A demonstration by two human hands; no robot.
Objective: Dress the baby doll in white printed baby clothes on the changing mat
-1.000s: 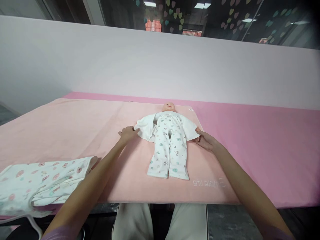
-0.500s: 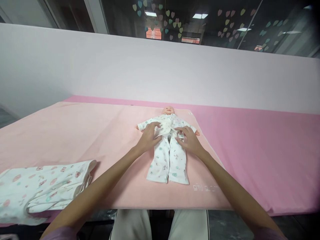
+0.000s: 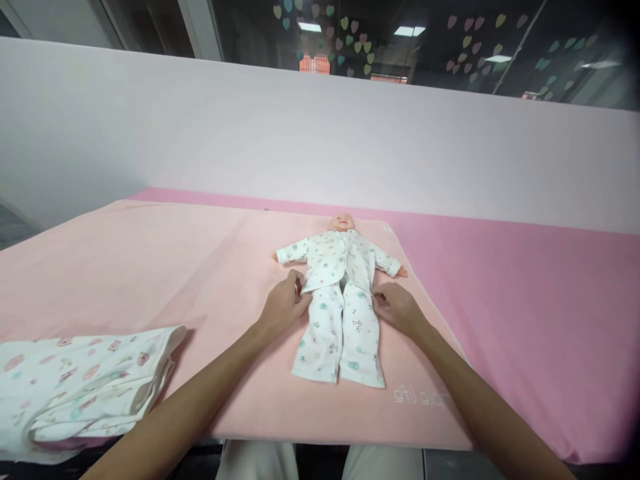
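Observation:
A baby doll (image 3: 343, 222) lies on its back on the peach mat, head away from me and arms spread. It wears a white printed jacket (image 3: 326, 260) and matching trousers (image 3: 360, 337). My left hand (image 3: 287, 300) is closed at the jacket's lower left corner, fingers pinching its hem. On the other side, my right hand (image 3: 395, 305) has its fingers pressed together at the jacket's lower right edge, beside the trouser waist. The jacket front lies flat, its hem over the top of the trousers.
A folded white printed cloth (image 3: 95, 380) lies at the near left. Under the doll is the peach mat (image 3: 200, 267), with a pink cover (image 3: 525, 320) to the right. A white wall (image 3: 320, 140) stands behind, below dark glass with heart stickers.
Both hands have moved down and outward from the doll's middle to the jacket's lower corners. The jacket's hem, bunched before, now lies spread lower over the trousers. The view has shifted slightly.

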